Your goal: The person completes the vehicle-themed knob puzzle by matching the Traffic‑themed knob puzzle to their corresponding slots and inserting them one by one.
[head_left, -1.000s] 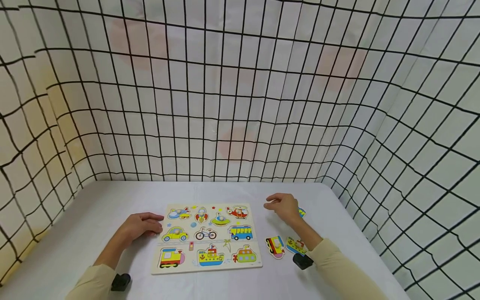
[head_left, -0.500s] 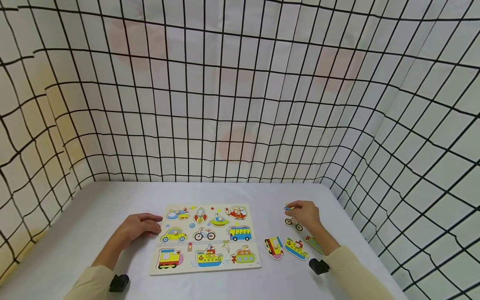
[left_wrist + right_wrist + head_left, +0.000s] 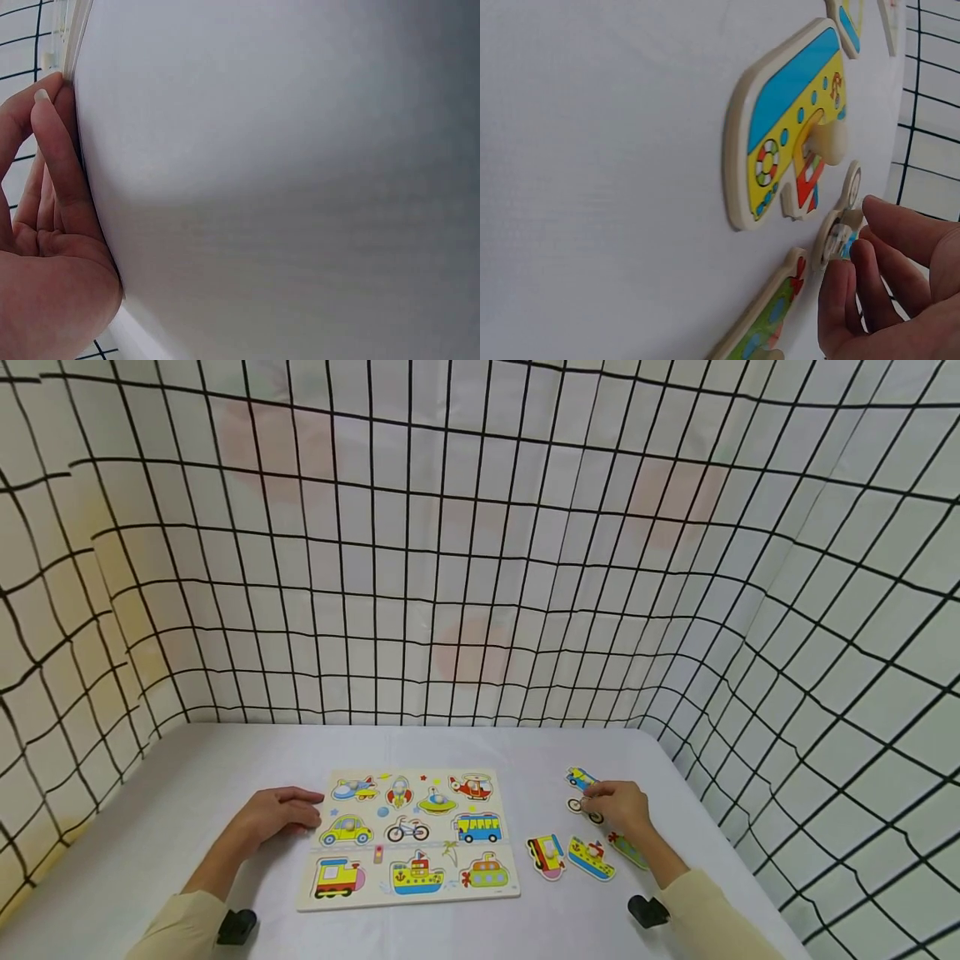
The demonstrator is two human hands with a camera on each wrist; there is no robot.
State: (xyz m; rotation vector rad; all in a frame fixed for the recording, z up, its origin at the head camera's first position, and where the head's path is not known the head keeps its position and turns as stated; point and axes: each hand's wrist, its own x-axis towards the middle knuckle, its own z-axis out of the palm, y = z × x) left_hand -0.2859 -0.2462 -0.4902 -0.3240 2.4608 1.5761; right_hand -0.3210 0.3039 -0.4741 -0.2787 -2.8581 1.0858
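My left hand [image 3: 276,814] lies with relaxed fingers at the left edge of a wooden knob puzzle board [image 3: 375,898], its fingertips against that edge. On the table right of the board, my right hand [image 3: 621,806] reaches down over a bicycle puzzle piece [image 3: 576,805]. In the right wrist view, thumb and index finger close around the small knob of the bicycle piece [image 3: 832,238], which is partly hidden by the fingers. Just behind it lies a blue-and-yellow vehicle piece [image 3: 577,777]. The bicycle piece sits flat on the table.
Nearer the front lie a train piece [image 3: 546,857], a ship piece [image 3: 591,858] and a green submarine piece [image 3: 628,850], partly behind the right wrist. Black-lined netting [image 3: 465,610] walls the white table [image 3: 420,746] at the back and sides.
My right hand moved right from beside the board, touched the blue-and-yellow piece, then came nearer to the bicycle piece. That vehicle piece now lies uncovered. My left hand stays put.
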